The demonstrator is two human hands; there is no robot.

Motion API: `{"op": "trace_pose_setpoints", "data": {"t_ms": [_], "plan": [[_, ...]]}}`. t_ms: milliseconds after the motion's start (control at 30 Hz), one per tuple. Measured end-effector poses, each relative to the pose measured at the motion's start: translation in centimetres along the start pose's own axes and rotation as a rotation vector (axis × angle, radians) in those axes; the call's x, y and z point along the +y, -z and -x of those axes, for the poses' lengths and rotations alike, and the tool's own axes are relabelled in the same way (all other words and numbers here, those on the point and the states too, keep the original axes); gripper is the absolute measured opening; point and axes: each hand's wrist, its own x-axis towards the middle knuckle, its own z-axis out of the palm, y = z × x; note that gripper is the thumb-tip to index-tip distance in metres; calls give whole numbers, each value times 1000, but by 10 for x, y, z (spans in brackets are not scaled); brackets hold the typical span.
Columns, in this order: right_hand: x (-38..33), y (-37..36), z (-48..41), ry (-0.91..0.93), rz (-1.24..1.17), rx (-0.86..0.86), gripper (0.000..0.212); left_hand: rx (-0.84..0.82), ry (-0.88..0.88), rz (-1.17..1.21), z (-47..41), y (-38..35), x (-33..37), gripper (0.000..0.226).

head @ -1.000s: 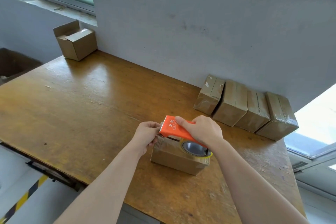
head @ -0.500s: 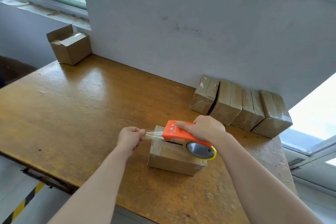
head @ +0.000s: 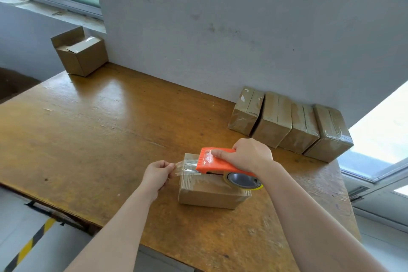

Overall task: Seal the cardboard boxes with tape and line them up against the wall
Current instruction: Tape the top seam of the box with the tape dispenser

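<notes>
The cardboard box being sealed (head: 208, 193) sits on the wooden desk (head: 106, 130) near its front edge, right of centre, with tape already over its top. The right hand (head: 248, 155) has its grip closed round the orange tape dispenser (head: 223, 165), forefinger laid along the top, holding it low over the box; the tape roll (head: 242, 180) shows at the dispenser's rear. The left hand (head: 157, 172) has a pinching grip, thumb and fingertips closed on the free end of a clear tape strip (head: 186, 164) that stretches from the dispenser's toothed edge out past the box's left side. Four taped boxes (head: 289, 127) stand side by side, touching, against the wall (head: 220, 28) at the desk's far right. An open box (head: 82, 55) with raised flaps stands at the far left corner, well apart from the rest
</notes>
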Motion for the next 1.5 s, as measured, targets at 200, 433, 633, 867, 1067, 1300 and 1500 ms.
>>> {"op": "trace_pose_setpoints", "data": {"t_ms": [200,433,633,867,1067,1300,1500], "plan": [[-7,0,2,-3,3,2,68,77,-31,-37,12,-20,-13,27],[-9,-4,2,-11,19,13,68,85,-72,-198,18,-36,-7,24],[-16,-5,4,1,93,25,67,54,215,-475,15,-24,-8,73],[-23,-5,2,-2,126,20,66,186,-192,-30,37,-43,12,47],[-25,-5,2,-12,139,21,67,-110,186,146,45,-50,12,66],[-14,-2,1,-6,32,17,68,27,8,-9,37,-58,8,52],[2,1,0,70,-71,-61,70,134,-60,-132,35,-58,9,50]]}}
